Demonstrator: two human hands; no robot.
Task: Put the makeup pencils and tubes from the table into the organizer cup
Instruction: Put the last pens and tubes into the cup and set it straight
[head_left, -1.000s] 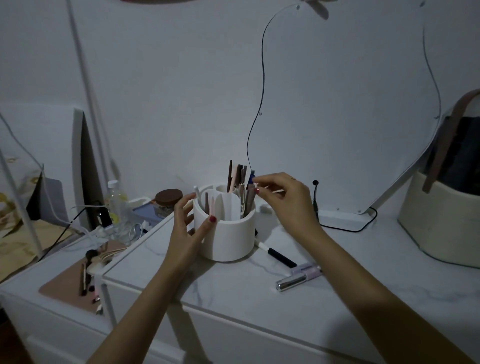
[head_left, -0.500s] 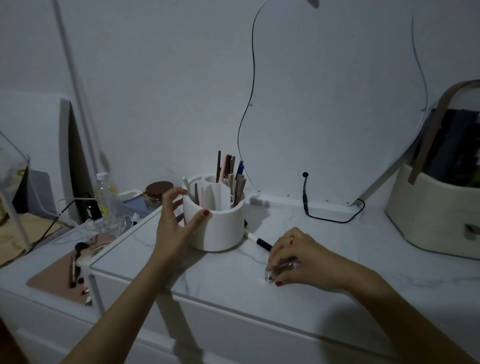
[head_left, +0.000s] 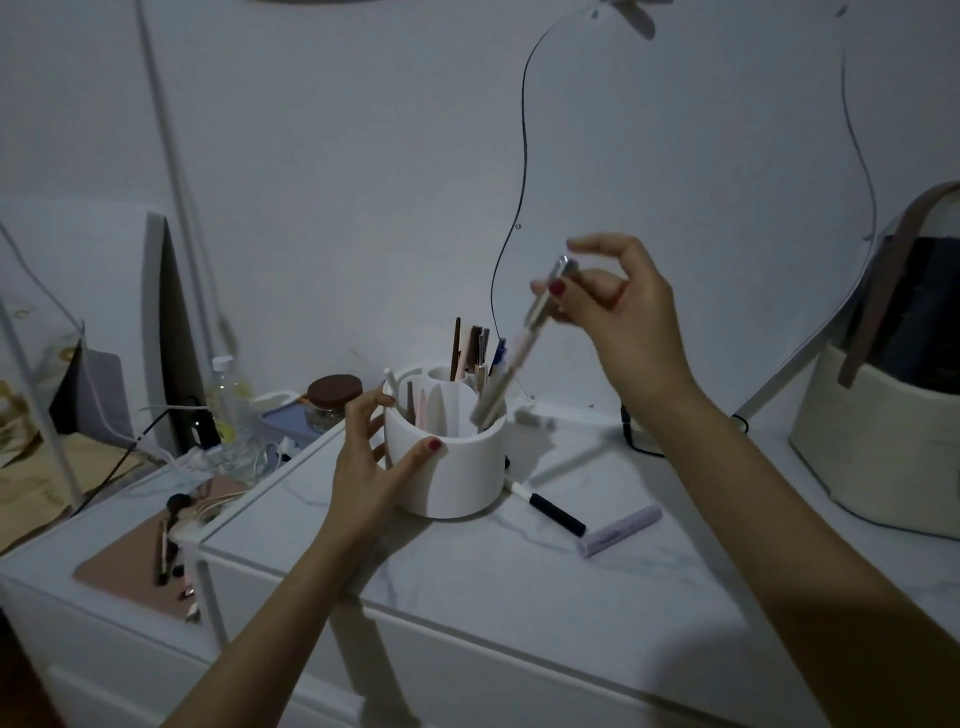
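Observation:
A white round organizer cup (head_left: 451, 470) stands on the marble table top (head_left: 519, 571), with several pencils and brushes upright in its compartments. My left hand (head_left: 371, 457) grips the cup's left side. My right hand (head_left: 618, 306) is raised above and right of the cup, pinching a silver-capped pink makeup tube (head_left: 540, 306) that tilts down toward the cup's right compartment. A black-and-white pencil (head_left: 548, 512) lies on the table just right of the cup. A lilac tube (head_left: 621, 531) lies beside it.
A cream bag with a brown strap (head_left: 883, 441) stands at the right. A mirror with a black cable (head_left: 675, 208) leans on the wall behind. At the left on a lower surface are a brown-lidded jar (head_left: 334, 395), a bottle (head_left: 228, 400) and a pink mat with brushes (head_left: 135, 566).
My right hand went down to the table, took the silver-capped tube and lifted it above the cup. My left hand stayed on the cup.

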